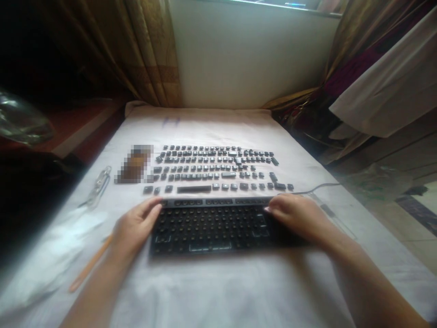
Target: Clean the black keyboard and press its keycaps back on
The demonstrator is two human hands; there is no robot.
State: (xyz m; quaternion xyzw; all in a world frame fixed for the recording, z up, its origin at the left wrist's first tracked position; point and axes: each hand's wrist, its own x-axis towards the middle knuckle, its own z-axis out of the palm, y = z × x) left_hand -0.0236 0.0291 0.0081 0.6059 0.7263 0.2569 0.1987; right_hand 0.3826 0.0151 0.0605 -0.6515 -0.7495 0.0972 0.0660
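A black keyboard base with its keycaps off lies across the white-covered table, bare key posts showing. My left hand grips its left end, thumb and fingers at the upper left corner. On the right, my right hand holds the top edge and covers part of that end. Beyond the keyboard, loose black keycaps are laid out in rows, among them a long space bar. A cable runs off to the right from behind my right hand.
An orange-handled tool lies by my left forearm, near a crumpled white cloth. Farther up are a clear packet and a pixelated brown item. Curtains hang beyond the table; draped fabric is at right.
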